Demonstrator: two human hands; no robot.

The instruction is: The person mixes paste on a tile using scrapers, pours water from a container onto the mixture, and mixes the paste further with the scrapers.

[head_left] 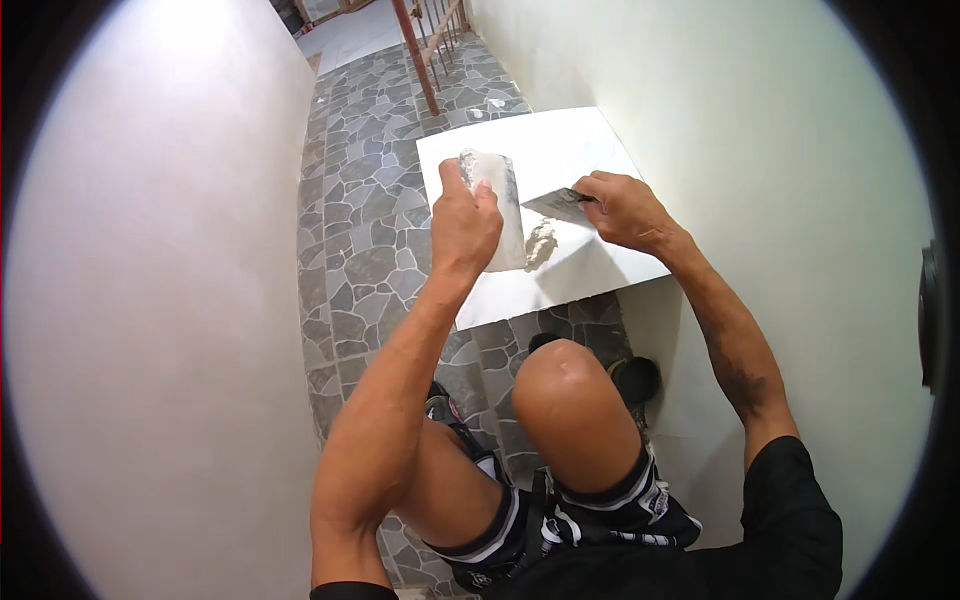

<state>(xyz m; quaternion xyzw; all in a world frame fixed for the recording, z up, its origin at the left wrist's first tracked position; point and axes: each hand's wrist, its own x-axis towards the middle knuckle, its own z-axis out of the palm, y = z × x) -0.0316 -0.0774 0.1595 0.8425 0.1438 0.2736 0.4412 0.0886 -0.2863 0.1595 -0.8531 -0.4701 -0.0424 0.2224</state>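
My left hand [466, 222] is closed around a flat rectangular trowel [508, 222], tilted upright, its face smeared with pale plaster. My right hand [622, 212] grips a putty knife [556, 204] whose broad grey blade points left toward the trowel. Beneath both tools lies a white board [585, 150]. A small lump of off-white plaster [541, 245] sits beside the trowel's lower right edge, below the putty knife. The trowel's handle is hidden by my left hand.
Pale walls [160, 300] rise on both sides of this narrow passage. The floor [365, 230] has a grey stone pattern. A rusty metal post [415, 58] stands beyond the board. My bent knee [567, 380] is close to its near edge. A dark object [928, 318] shows at far right.
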